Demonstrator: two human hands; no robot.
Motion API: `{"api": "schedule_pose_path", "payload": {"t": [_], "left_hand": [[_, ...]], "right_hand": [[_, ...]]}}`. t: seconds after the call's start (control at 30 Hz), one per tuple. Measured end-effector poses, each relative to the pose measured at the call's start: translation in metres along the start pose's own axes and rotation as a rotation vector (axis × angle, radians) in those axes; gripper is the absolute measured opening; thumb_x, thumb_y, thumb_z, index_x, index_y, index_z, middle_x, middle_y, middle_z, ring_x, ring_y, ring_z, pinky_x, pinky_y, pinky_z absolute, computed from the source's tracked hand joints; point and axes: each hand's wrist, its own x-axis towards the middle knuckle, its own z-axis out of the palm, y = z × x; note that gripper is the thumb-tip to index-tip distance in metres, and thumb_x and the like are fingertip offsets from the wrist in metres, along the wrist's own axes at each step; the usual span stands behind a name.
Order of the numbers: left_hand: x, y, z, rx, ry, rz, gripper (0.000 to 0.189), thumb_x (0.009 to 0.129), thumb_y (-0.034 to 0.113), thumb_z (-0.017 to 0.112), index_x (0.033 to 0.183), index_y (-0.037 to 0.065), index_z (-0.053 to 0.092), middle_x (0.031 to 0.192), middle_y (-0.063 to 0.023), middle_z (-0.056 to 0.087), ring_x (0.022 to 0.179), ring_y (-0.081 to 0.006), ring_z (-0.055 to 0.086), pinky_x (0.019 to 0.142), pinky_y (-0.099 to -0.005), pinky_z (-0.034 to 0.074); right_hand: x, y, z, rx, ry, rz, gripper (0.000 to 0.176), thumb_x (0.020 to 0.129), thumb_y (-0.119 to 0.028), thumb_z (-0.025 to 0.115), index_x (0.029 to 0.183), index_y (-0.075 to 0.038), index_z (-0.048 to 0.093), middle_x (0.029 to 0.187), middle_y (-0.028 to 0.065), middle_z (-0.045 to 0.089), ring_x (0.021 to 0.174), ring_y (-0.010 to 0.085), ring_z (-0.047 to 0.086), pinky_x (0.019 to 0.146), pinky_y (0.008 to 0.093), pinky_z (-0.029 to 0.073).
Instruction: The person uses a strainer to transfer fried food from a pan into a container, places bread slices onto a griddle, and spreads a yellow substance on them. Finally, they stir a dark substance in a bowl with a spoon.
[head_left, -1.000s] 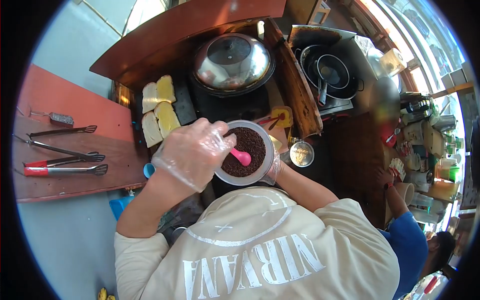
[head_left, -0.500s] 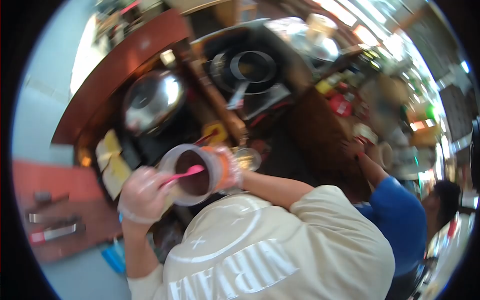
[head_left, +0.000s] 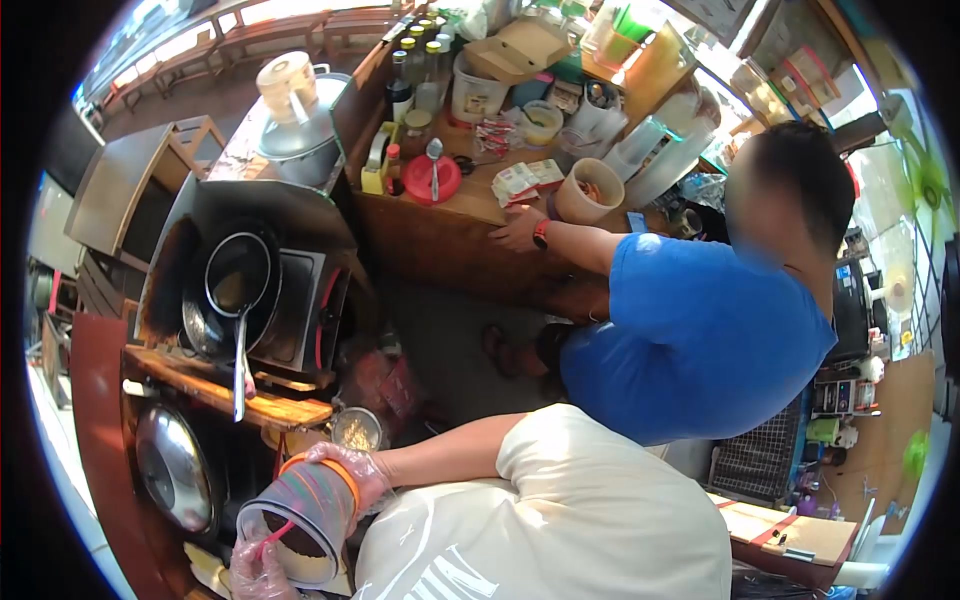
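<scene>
My left hand (head_left: pixel 262 573), in a clear plastic glove, pinches the pink handle of a spoon (head_left: pixel 277 534) at the mouth of a plastic tub (head_left: pixel 312 492). The spoon's far end is hidden inside. Gloved as well, my right hand (head_left: pixel 358 472) wraps around the tub near its orange band. The tub lies tilted, its mouth facing my left hand, with something dark inside that I cannot make out. A round container of yellowish pieces (head_left: pixel 356 430) stands just beyond my right hand.
A black wok (head_left: pixel 205 318) with a ladle (head_left: pixel 240 350) sits on the stove. A metal lid (head_left: pixel 172 470) rests at left. A co-worker in a blue shirt (head_left: pixel 690 325) stands at right, one hand (head_left: pixel 518 230) by a wooden counter holding bottles and tubs.
My view has swung to the right, bringing the co-worker and counter into fuller sight. Both hands still hold the tub and spoon, now lower left in view.
</scene>
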Motion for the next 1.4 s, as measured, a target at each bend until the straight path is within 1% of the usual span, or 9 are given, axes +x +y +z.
{"api": "schedule_pose_path", "payload": {"t": [0.27,0.33,0.5,0.6,0.73,0.87,0.9,1.13,1.4], "left_hand": [[0.033,0.032,0.07,-0.306,-0.178,0.172,0.009,0.087,-0.001,0.07,0.092,0.0,0.062,0.1,-0.0145,0.066,0.102,-0.0263,0.066,0.093,-0.0377,0.052],[0.041,0.041,0.095,-0.386,-0.167,0.119,0.012,0.078,0.006,0.077,0.084,0.002,0.068,0.113,-0.0189,0.068,0.093,-0.0373,0.066,0.083,-0.0404,0.051],[0.075,0.087,0.147,-0.19,-0.273,0.37,0.016,0.074,0.005,0.079,0.083,0.0,0.067,0.086,-0.0184,0.069,0.08,-0.03,0.069,0.08,-0.037,0.052],[0.091,0.105,0.18,-0.207,-0.353,0.259,0.015,0.074,0.005,0.079,0.083,0.0,0.067,0.083,-0.018,0.068,0.078,-0.0312,0.068,0.079,-0.0374,0.052],[0.112,0.123,0.23,-0.283,-0.355,0.305,0.013,0.081,-0.003,0.074,0.088,-0.001,0.064,0.095,-0.0133,0.066,0.091,-0.0239,0.065,0.086,-0.0368,0.05],[0.138,0.142,0.266,-0.297,-0.473,0.302,0.013,0.082,-0.005,0.072,0.092,-0.002,0.065,0.118,-0.0194,0.065,0.113,-0.0286,0.063,0.099,-0.0393,0.047],[0.142,0.15,0.279,-0.287,-0.404,0.367,0.013,0.081,0.004,0.075,0.088,0.0,0.065,0.103,-0.0195,0.069,0.095,-0.0325,0.067,0.087,-0.0385,0.05],[0.152,0.166,0.319,-0.292,-0.506,0.365,0.015,0.081,0.005,0.076,0.09,0.0,0.065,0.102,-0.0206,0.068,0.091,-0.031,0.065,0.082,-0.0376,0.049],[0.153,0.182,0.349,-0.306,-0.528,0.427,0.015,0.08,0.004,0.077,0.085,0.001,0.063,0.08,-0.0116,0.06,0.074,-0.0246,0.057,0.072,-0.0357,0.045]], "right_hand": [[-0.069,0.001,-0.021,0.167,0.08,-0.31,0.072,0.074,-0.054,0.067,0.135,-0.017,0.058,0.135,0.011,0.06,0.125,0.0327,0.054,0.105,0.0619,0.036],[-0.091,-0.001,-0.016,0.144,0.087,-0.453,0.07,0.074,-0.051,0.067,0.135,-0.017,0.058,0.132,0.0098,0.063,0.12,0.0314,0.058,0.105,0.0598,0.038],[-0.15,-0.015,-0.017,0.046,0.088,-0.646,0.064,0.081,-0.045,0.059,0.139,-0.018,0.056,0.132,0.0089,0.065,0.116,0.0298,0.063,0.099,0.0573,0.047],[-0.188,-0.04,-0.011,0.046,0.144,-0.67,0.063,0.082,-0.045,0.059,0.139,-0.017,0.056,0.132,0.0092,0.064,0.117,0.0299,0.062,0.101,0.058,0.045],[-0.233,-0.078,-0.021,0.047,0.121,-0.712,0.062,0.083,-0.045,0.061,0.138,-0.018,0.057,0.131,0.0091,0.065,0.116,0.0287,0.063,0.101,0.058,0.046],[-0.268,-0.098,-0.028,0.051,0.061,-0.867,0.07,0.082,-0.039,0.065,0.145,-0.013,0.048,0.135,0.011,0.062,0.119,0.027,0.062,0.104,0.052,0.046],[-0.274,-0.102,-0.029,0.049,0.043,-0.915,0.072,0.082,-0.039,0.066,0.146,-0.013,0.047,0.135,0.0114,0.061,0.119,0.0268,0.062,0.104,0.0515,0.046],[-0.314,-0.099,-0.061,0.138,0.012,-1.013,0.072,0.082,-0.039,0.067,0.144,-0.012,0.046,0.135,0.0114,0.059,0.122,0.0272,0.058,0.106,0.0516,0.042],[-0.366,-0.13,-0.073,0.415,0.034,-0.89,0.081,0.082,-0.044,0.068,0.148,-0.01,0.035,0.14,0.0119,0.049,0.133,0.0262,0.046,0.113,0.0444,0.033]]}}
